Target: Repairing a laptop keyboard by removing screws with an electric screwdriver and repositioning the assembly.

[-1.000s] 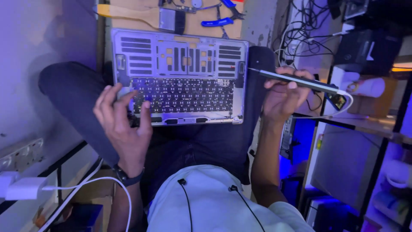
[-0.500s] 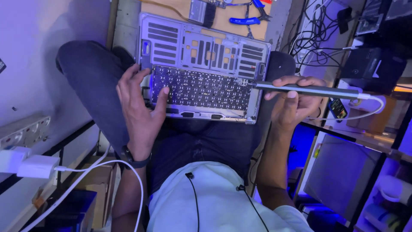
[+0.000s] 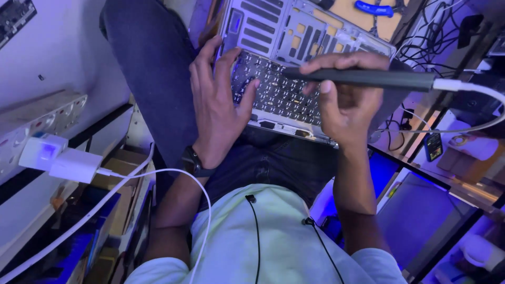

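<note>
An opened grey laptop case [image 3: 294,31] rests on my lap, underside up, with the back of its keyboard [image 3: 279,94] exposed. My left hand [image 3: 215,105] lies flat on the keyboard's left part, fingers spread, holding the case steady. My right hand [image 3: 342,100] grips a dark pen-shaped electric screwdriver [image 3: 368,79] held level over the keyboard, tip pointing left. A white cable [image 3: 473,92] runs from the tool's right end.
A white power strip [image 3: 37,121] with white chargers [image 3: 60,158] hangs on the left wall; its cable [image 3: 158,176] crosses my left arm. A blue-handled tool [image 3: 373,8] lies on the wooden bench beyond the laptop. Tangled black cables [image 3: 442,31] and shelves stand at the right.
My right hand has brought the screwdriver left from beside the laptop to over the keyboard. The view has closed in on the laptop; my left hand stays on the keyboard.
</note>
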